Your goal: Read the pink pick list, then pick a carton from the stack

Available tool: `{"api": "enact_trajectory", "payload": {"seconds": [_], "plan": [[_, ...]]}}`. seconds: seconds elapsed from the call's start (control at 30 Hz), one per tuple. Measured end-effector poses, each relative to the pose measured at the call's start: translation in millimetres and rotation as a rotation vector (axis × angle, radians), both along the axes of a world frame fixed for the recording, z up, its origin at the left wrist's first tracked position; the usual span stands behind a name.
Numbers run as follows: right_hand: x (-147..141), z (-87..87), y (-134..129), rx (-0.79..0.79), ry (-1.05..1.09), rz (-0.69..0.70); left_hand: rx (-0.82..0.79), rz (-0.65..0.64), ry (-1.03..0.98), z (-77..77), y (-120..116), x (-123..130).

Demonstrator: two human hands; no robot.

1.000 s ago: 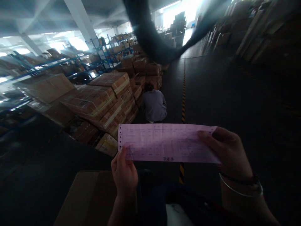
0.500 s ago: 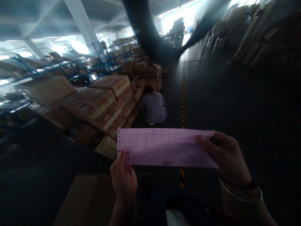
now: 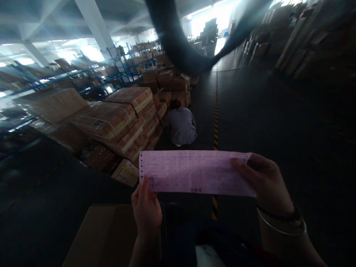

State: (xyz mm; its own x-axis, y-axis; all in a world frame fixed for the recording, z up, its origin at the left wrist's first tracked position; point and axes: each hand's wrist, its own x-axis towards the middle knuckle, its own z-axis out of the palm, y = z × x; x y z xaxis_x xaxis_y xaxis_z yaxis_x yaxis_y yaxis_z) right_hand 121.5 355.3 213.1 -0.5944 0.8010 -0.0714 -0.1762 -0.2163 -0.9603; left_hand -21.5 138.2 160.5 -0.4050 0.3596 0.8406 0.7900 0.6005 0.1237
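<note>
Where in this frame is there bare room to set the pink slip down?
Bare: the brown carton top below the left hand, and dark floor right of the striped line. Crowded: stacked boxes and a crouching person left of it. Both hands hold the slip.

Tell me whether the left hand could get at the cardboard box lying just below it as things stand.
Probably not yet: the left hand pinches the pink slip, which the right hand also holds. The cardboard box lies close below with nothing between, so letting go would free it.

Print on pink slip (image 3: 191, 172) too small to read, right fingers (image 3: 239, 167) behind it partly hidden
</note>
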Motion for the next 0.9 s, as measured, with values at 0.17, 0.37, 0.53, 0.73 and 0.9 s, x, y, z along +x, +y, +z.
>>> {"api": "enact_trajectory", "payload": {"seconds": [0.17,0.37,0.53,0.73,0.9], "plan": [[1.4,-1.6,-1.0,-0.027,0.019,0.001,-0.017,0.038,0.021,-0.6,-0.4,0.1],[1.9,-3.8,-0.8,-0.026,0.020,-0.027,-0.032,0.023,0.062,2.0,0.5,-0.1],[0.8,-5.4,0.5,-0.027,0.035,-0.022,-0.004,0.007,0.006,-1.4,-0.2,-1.0],[1.4,-3.2,-0.3,-0.044,0.051,-0.008,-0.016,0.009,-0.008,-0.6,-0.7,-0.3],[1.9,-4.5,0.6,-0.041,0.064,0.019,-0.045,-0.002,0.009,1.4,0.2,-0.3]]}}
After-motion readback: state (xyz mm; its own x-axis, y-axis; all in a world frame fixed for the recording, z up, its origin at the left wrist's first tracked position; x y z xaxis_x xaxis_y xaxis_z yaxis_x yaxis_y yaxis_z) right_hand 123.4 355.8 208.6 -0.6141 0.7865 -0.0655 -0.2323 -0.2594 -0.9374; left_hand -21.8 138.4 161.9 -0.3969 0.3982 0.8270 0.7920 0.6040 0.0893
